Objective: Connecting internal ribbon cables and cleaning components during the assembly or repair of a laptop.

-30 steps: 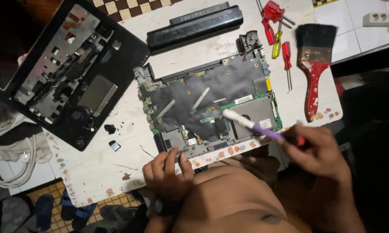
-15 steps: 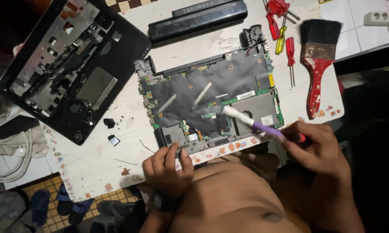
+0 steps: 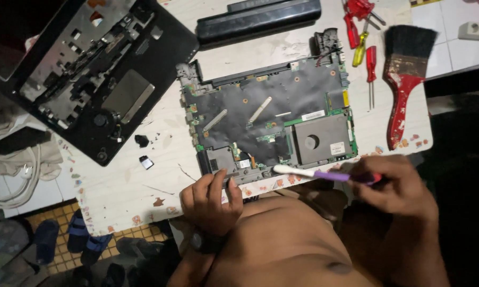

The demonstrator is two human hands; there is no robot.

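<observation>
Laptop base (image 3: 268, 119), opened, board side up, lies mid-table near the front edge. Right hand (image 3: 396, 186) has its fingers closed around a toothbrush (image 3: 316, 174) (white head, purple handle), bristle end resting at the board's front rim. Left hand (image 3: 210, 199) presses down on the near-left corner, fingers curled over the edge, steadying it.

Judged step: brushing dust off the board, front strip in hand. Next stroke seems to call for light pressure around the small connectors, base pinned flat.

Further out: black top cover (image 3: 99, 74) at far left, battery bar (image 3: 258, 18) above, red screwdrivers (image 3: 364, 42) and a red-handled paintbrush (image 3: 404, 79) at right. Small loose bits (image 3: 144, 151) lie beside the cover.
</observation>
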